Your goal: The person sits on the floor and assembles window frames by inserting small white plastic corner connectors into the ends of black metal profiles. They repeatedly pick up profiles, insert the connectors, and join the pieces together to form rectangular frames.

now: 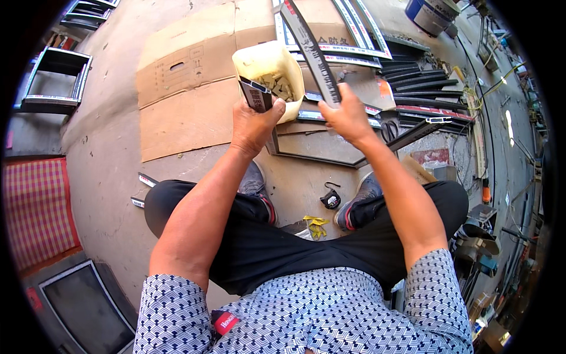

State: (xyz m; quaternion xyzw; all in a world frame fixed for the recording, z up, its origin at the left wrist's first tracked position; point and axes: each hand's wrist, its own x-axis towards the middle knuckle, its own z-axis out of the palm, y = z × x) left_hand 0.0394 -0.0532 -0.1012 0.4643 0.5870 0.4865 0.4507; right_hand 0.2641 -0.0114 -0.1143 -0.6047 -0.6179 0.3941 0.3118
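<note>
My left hand (253, 127) is wrapped round one upright leg of a dark U-shaped metal frame (318, 160), just below its hollow cut end. The frame's other leg reaches up to the right and ends in another hollow cut end. In my right hand (352, 117) is the lower end of a long dark metal profile (312, 50) with a printed pale face. That profile points up and away, apart from the frame. Just behind my left hand stands a cream plastic tub (298, 76) holding many small metal corner pieces (277, 85).
A flattened cardboard sheet (186, 112) lies ahead and left. More dark profiles (421, 82) are piled at the right, near a bucket (432, 15). Between my shoes are a black tape measure (331, 199) and yellow scraps (316, 226). Finished-looking frames (56, 79) stand far left.
</note>
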